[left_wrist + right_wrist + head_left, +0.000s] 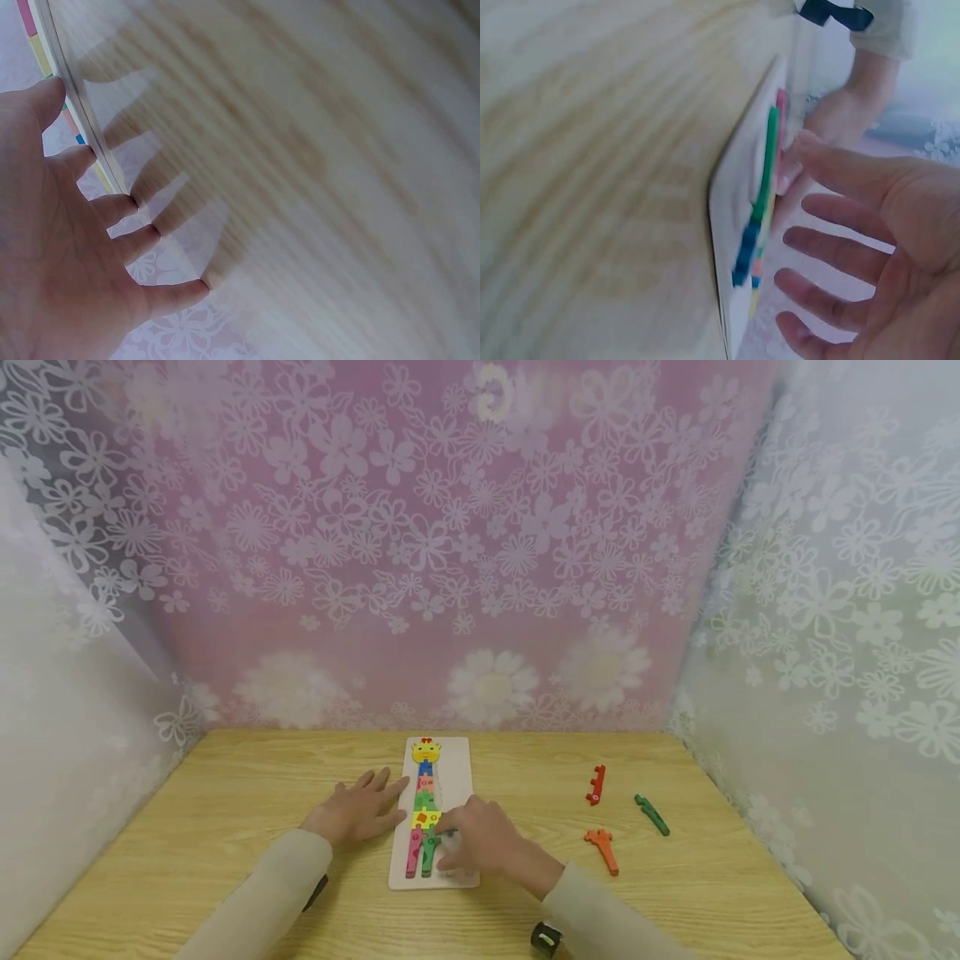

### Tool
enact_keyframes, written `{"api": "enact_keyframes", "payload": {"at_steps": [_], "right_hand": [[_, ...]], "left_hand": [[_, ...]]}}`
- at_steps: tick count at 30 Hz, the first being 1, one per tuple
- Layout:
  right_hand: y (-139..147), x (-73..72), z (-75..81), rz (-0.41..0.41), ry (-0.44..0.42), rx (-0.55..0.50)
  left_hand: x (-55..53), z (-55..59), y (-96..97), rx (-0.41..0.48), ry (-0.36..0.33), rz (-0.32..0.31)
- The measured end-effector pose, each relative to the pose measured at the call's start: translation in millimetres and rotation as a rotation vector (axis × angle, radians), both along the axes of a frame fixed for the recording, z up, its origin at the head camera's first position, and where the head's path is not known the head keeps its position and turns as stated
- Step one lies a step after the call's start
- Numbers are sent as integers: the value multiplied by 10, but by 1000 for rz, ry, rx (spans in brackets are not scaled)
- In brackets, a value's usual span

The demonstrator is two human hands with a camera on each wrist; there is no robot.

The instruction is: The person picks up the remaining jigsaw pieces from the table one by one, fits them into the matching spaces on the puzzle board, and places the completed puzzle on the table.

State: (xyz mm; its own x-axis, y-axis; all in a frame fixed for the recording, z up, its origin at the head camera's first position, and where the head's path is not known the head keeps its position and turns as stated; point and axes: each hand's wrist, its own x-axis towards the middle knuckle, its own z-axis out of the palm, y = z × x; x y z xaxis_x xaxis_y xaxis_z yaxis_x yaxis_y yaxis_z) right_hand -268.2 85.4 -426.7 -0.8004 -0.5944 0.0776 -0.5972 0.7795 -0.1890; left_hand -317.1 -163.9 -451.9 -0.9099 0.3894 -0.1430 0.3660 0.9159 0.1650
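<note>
A pale board lies on the table with a giraffe puzzle on it. Its yellow head piece is at the far end, above blue, pink and green neck pieces. Below them come a yellow body piece, a pink leg piece and a green leg piece. My left hand has its fingers spread, with the thumb and index finger at the board's left edge. Over the lower right of the board, my right hand has its index fingertip by the body piece. In the right wrist view its fingers are apart, holding nothing visible.
To the right of the board lie a red piece, a dark green piece and an orange piece, apart from each other. Flower-patterned curtains border the wooden table at the back and sides.
</note>
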Motion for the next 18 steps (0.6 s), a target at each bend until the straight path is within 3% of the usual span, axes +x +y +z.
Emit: {"api": "enact_keyframes", "payload": {"at_steps": [8, 13, 18], "right_hand": [[320, -128, 105, 148, -22, -32], [553, -134, 175, 219, -53, -48], [802, -135, 187, 241, -80, -71]], "left_hand": [[-5, 9, 12, -2, -7, 2], [-4, 16, 12, -3, -4, 3], [-8, 11, 8, -4, -13, 15]]}}
